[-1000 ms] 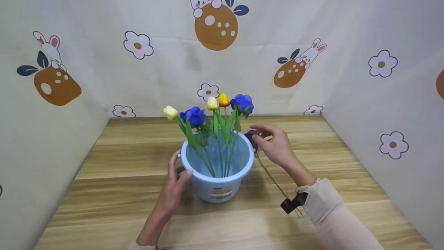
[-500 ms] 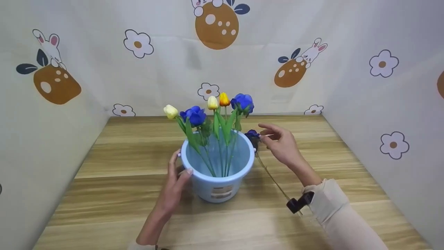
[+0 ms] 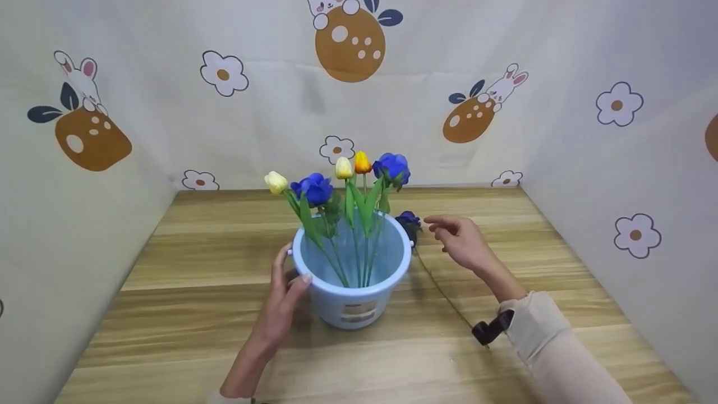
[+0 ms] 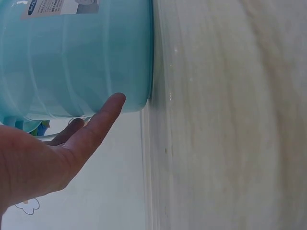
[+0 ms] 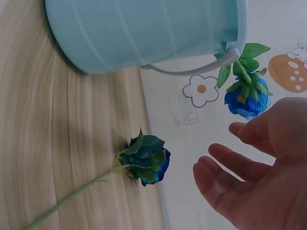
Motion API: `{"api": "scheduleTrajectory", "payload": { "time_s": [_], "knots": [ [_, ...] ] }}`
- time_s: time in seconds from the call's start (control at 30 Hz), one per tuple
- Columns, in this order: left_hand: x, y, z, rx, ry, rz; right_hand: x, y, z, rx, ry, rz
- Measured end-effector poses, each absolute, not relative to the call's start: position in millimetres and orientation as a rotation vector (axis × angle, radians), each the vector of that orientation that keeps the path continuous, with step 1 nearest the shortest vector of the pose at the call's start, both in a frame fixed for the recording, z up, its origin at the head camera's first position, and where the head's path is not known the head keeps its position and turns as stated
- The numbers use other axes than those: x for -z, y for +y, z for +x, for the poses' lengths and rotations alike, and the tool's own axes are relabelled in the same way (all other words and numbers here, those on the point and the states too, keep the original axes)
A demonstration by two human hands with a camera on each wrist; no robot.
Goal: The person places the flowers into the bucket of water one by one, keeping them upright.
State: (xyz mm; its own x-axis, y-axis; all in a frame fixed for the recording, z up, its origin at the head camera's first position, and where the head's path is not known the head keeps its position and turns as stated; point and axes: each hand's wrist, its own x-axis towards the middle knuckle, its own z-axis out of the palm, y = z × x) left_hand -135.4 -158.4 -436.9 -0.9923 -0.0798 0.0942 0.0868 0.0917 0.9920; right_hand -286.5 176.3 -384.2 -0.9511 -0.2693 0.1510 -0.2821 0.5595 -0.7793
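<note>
My left hand (image 3: 280, 306) holds the light blue bucket (image 3: 328, 308) at its left side, thumb at the rim; in the left wrist view a straight finger (image 4: 93, 127) lies along the bucket's outer wall. The bucket stands upright. In it are two blue roses (image 3: 312, 188), two pale yellow tulips (image 3: 276, 182) and an orange tulip (image 3: 362, 163). Right of it another blue rose (image 3: 409, 217), darker, lies on the table, its thin stem running toward the front. My right hand (image 3: 463, 241) hovers just right of that bloom, fingers loosely bent, holding nothing.
The wood-grain table (image 3: 185, 336) is enclosed by pale cloth walls (image 3: 269, 129) printed with rabbits, fruit and flowers. A white handle (image 5: 196, 69) hangs down the bucket's far side. A black wrist camera (image 3: 491, 328) overlaps the lying rose's stem end.
My right hand has drawn back to the right, away from the lying rose's bloom, leaving it uncovered. The left hand and the bucket have stayed put.
</note>
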Motion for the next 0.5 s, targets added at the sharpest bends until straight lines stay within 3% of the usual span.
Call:
{"api": "scheduleTrajectory", "payload": {
  "time_s": [0.5],
  "knots": [
    [436.9, -159.0, -135.7, 2.023, -2.235, -0.001, 393.8, 182.7, -287.2, -1.116, -2.962, 0.569]
  ]
}}
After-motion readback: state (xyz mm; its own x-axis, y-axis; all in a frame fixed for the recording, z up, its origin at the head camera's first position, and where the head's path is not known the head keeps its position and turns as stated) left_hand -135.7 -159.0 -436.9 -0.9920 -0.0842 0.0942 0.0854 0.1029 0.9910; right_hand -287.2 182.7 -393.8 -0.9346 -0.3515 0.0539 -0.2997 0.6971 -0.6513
